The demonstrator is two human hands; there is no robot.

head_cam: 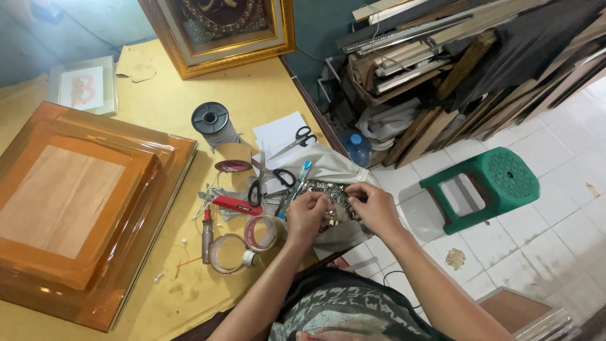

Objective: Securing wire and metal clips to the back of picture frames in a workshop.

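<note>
My left hand [307, 215] and my right hand [374, 203] are together over a pile of small shiny metal pieces [320, 187] lying on a pale cloth bag [328, 165] at the table's right edge. Both hands have their fingers pinched among the pieces; what each one grips is too small to tell apart. Black-handled scissors [270, 180] and a blue-handled tool [297, 183] lie just left of the pile.
A stack of wrapped brown frames [76, 208] fills the left of the yellow table [170, 95]. Tape rolls [262, 233], a red cutter [230, 203], a grey spool [213, 123] and second scissors [297, 140] lie nearby. A green stool [486, 186] stands on the tiled floor.
</note>
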